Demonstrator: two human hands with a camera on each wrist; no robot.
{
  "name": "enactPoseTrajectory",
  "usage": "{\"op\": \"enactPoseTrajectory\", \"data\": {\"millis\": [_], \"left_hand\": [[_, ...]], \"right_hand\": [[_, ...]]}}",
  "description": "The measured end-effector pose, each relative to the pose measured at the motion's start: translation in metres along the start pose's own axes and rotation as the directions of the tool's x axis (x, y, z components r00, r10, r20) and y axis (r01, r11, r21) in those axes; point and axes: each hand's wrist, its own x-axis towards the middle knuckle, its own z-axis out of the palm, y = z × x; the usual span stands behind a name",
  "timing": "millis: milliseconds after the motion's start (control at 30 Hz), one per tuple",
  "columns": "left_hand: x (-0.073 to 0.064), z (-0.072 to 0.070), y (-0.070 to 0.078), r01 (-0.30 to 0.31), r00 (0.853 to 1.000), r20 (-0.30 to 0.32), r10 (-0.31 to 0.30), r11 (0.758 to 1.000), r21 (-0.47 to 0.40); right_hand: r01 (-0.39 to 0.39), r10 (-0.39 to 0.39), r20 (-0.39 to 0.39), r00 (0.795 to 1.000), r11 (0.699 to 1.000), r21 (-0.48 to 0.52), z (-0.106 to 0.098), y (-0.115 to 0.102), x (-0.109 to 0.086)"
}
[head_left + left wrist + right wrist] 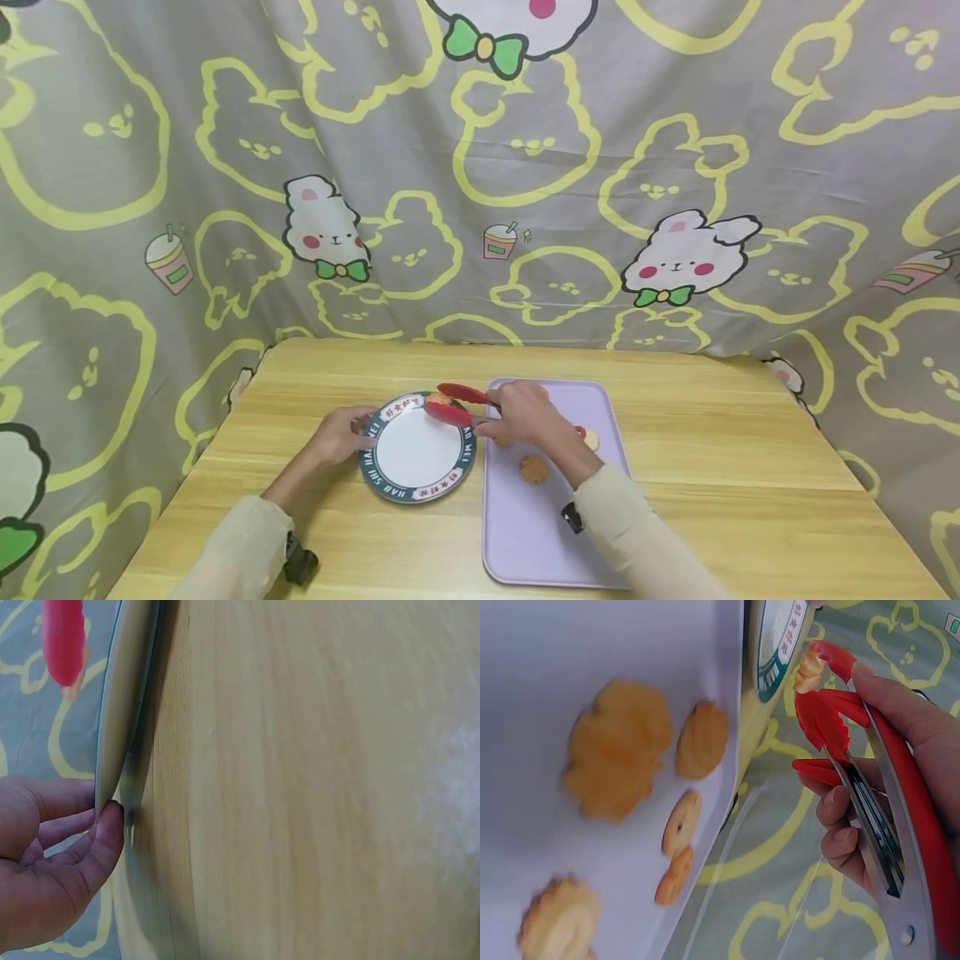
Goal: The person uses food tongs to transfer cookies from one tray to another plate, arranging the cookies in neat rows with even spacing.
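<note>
My left hand pinches the left rim of a round white plate with a dark green patterned border. In the left wrist view the plate appears edge-on, its rim between the thumb and fingers of the left hand. My right hand grips metal tongs with red tips. Between the red tips of the tongs sits a small golden cookie. In the head view this cookie is above the plate's upper right rim, and whether it touches the plate I cannot tell.
A lilac tray lies right of the plate, under my right forearm. Several cookies are on it, among them a brown flower-shaped one and a pale one with a red centre. A patterned curtain hangs behind the wooden table.
</note>
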Motion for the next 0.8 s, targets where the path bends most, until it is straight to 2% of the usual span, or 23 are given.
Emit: {"op": "enactPoseTrajectory", "data": {"millis": [333, 567, 800], "left_hand": [[0.0, 0.0, -0.004, -0.009, 1.0, 0.0, 0.009, 1.0, -0.015], [0.001, 0.0, -0.004, -0.004, 1.0, 0.003, 0.004, 1.0, -0.005], [0.002, -0.001, -0.001, -0.013, 1.0, 0.006, 0.013, 1.0, 0.001]], "right_hand": [[0.059, -0.06, 0.031, 0.998, 0.998, 0.022, 0.014, -0.027, 0.013], [0.021, -0.023, 0.085, 0.996, 0.999, 0.028, 0.023, -0.036, 0.016], [0.037, -0.034, 0.075, 0.997, 0.999, -0.034, 0.028, -0.04, 0.017]]}}
